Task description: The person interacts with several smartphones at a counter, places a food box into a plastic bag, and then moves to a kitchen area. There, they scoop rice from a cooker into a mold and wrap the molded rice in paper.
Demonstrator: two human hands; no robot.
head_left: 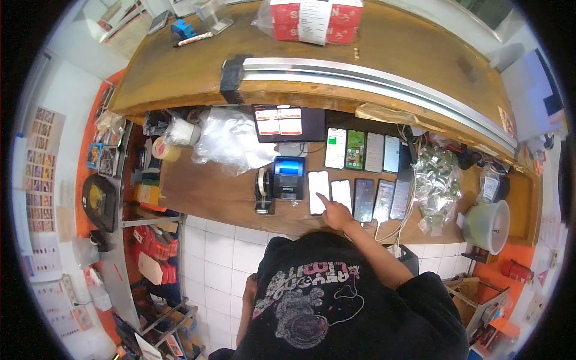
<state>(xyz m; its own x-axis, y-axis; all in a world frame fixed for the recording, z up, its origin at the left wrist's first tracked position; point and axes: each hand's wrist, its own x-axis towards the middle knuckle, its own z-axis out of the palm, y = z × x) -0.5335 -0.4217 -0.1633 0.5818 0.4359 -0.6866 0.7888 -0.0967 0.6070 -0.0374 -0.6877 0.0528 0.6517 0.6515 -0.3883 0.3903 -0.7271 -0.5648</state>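
Observation:
My right hand (pixel 338 215) reaches over the wooden desk, its index finger stretched out onto the lower part of a white-screened phone (pixel 319 187); it holds nothing. Beside that phone, several others stand in two rows, among them a second white-screened phone (pixel 341 195), a dark one (pixel 363 200) and a phone with a green wallpaper (pixel 355 150). Left of them is a small black-and-blue label printer (pixel 289 178), with a tape dispenser (pixel 263 191) next to it. My left hand (pixel 249 288) hangs low beside my black shirt, its fingers mostly hidden.
A tablet (pixel 279 123) and crumpled clear plastic (pixel 231 141) lie at the back of the desk. White cables (pixel 410 210) run along the right, near a heap of plastic packets (pixel 438 180) and a pale green bucket (pixel 487 227). A raised wooden shelf (pixel 384 54) carries red boxes (pixel 288 21).

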